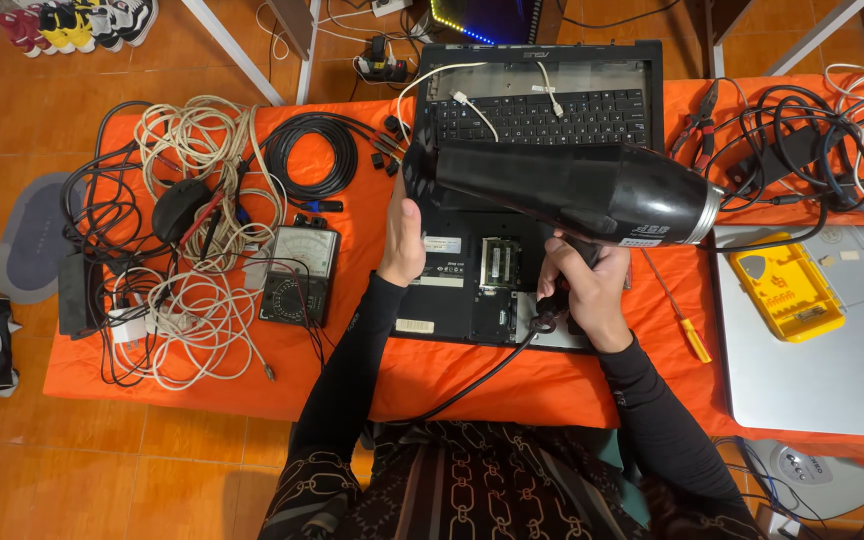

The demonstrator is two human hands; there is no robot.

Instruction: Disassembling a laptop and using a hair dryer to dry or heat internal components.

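two laptops (527, 150) (822, 340), one hair dryer (572, 195), two screwdrivers (680, 310) (697, 125)

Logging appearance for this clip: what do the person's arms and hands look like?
Both arms wear snug black long sleeves down to the wrists. The left hand and right hand are bare: no gloves, and no rings or watch visible. Small pale marks show on each sleeve.

Right hand (592, 290) grips black hair dryer (572, 190) handle; left hand (404, 240) steadies rear above opened laptop (452, 290).

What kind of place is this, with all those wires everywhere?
Probably a home electronics repair spot. An orange-covered table holds an opened laptop, a meter with a needle dial and tangled cables. The right hand grips a black hair dryer; the left hand steadies it.
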